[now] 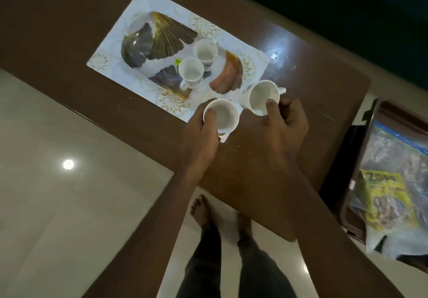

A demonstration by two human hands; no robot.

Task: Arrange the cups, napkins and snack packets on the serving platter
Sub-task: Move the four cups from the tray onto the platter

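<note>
We bring two more white cups to the patterned serving platter (108, 49), left hand (201, 133) gripping one cup (222, 115) and right hand (283, 121) another (260, 97) over its near corner, apparently to be set beside the two cups (191, 73) already standing mid-platter.

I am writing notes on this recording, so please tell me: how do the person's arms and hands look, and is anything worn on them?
Both forearms are bare up to the bottom edge of the picture; no sleeves show. The left hand and the right hand carry no gloves, and I see no watch, bracelet or ring. The picture is dim and slightly blurred, so small items could be missed.
</note>
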